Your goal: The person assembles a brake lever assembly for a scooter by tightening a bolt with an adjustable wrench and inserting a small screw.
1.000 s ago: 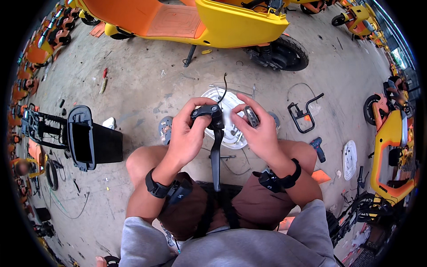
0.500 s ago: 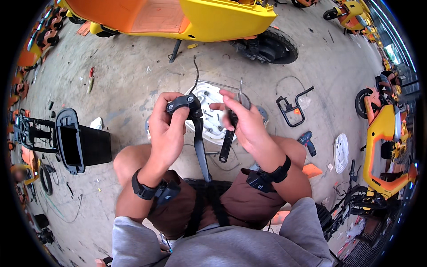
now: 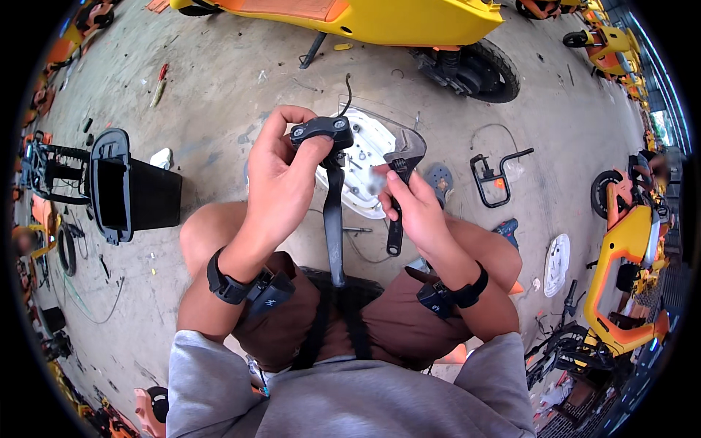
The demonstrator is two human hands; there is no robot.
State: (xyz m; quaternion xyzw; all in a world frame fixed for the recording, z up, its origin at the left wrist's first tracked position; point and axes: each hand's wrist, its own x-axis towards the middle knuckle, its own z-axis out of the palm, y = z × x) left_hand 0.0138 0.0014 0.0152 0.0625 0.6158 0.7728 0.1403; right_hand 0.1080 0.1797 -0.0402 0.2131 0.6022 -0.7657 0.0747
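My left hand [image 3: 281, 171] is closed round the clamp end of a black brake lever [image 3: 333, 226], with its thumb on the clamp. The lever's blade hangs down toward my lap, and a short black cable curves up from its top. To the right, my right hand [image 3: 420, 215] grips a dark adjustable wrench [image 3: 406, 151] by the handle, jaw end upward. The wrench head is apart from the lever. Beyond and below both hands lies a white plastic cover [image 3: 374, 137] with several small bolts and metal parts in it.
A yellow and orange scooter [image 3: 409, 22] stands ahead. On the left is a black plastic bin [image 3: 155, 198]. To the right lie a bent black tube frame [image 3: 499, 202], a cordless drill [image 3: 506, 232] and a white oval panel [image 3: 557, 264]. Another yellow scooter body [image 3: 610, 321] stands farther right.
The wrench has turned in my right hand, so its jaw now shows upright above the fingers. The lever has swung nearer to vertical in my left hand. The whole view has shifted.
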